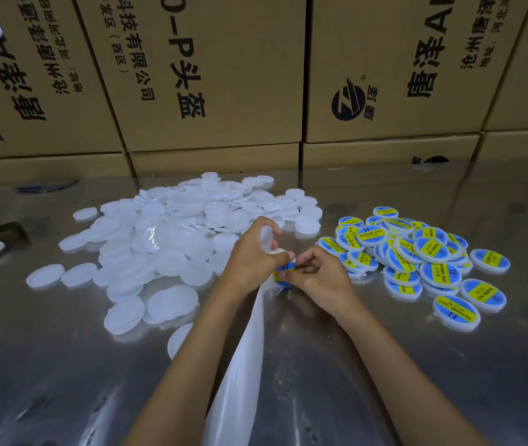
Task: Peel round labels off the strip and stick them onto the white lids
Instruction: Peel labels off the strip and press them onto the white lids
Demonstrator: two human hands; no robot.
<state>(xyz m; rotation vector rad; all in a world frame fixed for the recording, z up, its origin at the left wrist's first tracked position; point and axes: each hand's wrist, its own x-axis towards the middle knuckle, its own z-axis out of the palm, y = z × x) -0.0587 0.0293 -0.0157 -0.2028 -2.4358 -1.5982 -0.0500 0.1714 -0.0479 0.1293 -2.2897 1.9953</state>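
Backing strip (240, 358) limp, slick, light; left hand (249, 262) pinches strip and lid, right hand (317, 275) at 3 o'clock pinches flimsy label (283, 272) — take it by the edge.

shiny metal tabletop (384, 365), big messy heap of plain white lids (166, 239) on the left, smaller pile of labelled lids (417, 252) on the right, cardboard boxes (211, 75) along the back
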